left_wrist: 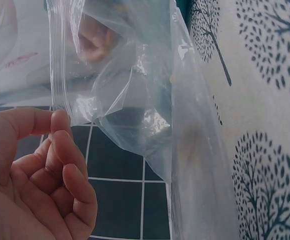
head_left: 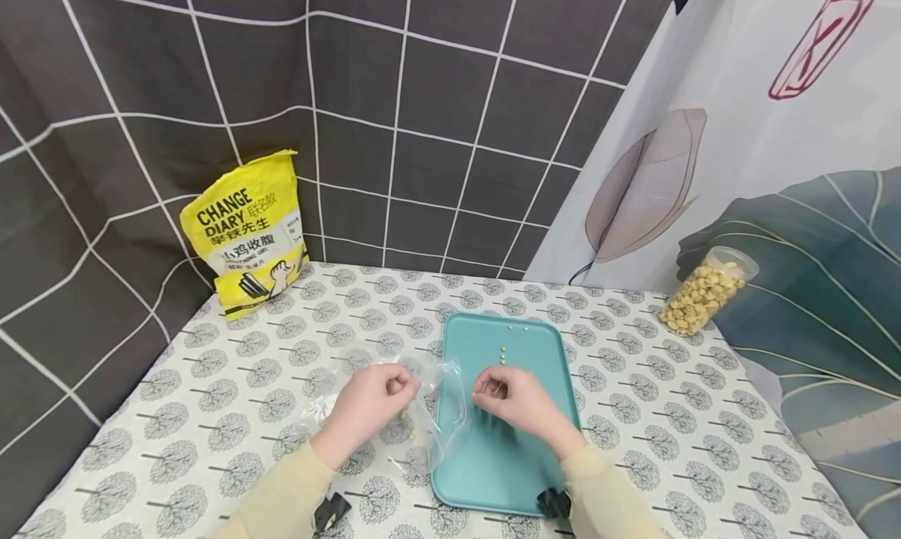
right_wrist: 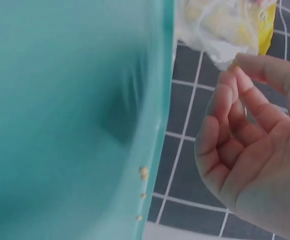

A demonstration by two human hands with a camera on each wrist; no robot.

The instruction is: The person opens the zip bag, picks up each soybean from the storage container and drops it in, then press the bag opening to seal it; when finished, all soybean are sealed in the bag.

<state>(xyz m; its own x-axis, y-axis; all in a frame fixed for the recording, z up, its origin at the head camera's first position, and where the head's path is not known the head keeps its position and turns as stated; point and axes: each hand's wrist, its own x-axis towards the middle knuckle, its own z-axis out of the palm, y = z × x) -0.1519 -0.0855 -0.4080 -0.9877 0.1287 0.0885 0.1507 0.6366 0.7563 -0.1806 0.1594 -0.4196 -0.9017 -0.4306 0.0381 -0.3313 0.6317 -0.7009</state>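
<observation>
Head view: the teal tray (head_left: pixel 486 468) lies on the worktop (head_left: pixel 704 445), which is covered in a tree print. Left of the tray and overlapping its left edge is a clear plastic bag (head_left: pixel 422 437) with a few small yellowish bits (head_left: pixel 412 434) inside. The left hand (head_left: pixel 373 398), just left of the tray, pinches the bag between thumb and forefinger. The right hand (head_left: pixel 521 400) is above the tray, its fingertips drawn together. Small pale pieces (head_left: pixel 503 350) dot the tray's far part. Beyond the tray to its left stands a yellow packet (head_left: pixel 253 234); well to its right, a tilted clear jar (head_left: pixel 707 292) holds yellow pieces.

Left wrist view: the left hand's thumb and forefinger pinch the bag's ridged zip edge, the other fingers curled; the right hand shows blurred through the plastic, near the tray.

Right wrist view: beside the tray's rim, the right hand pinches a tiny yellow piece (right_wrist: pixel 233 66) between thumb and forefinger. Three or so pieces sit along that rim, inside the tray.
</observation>
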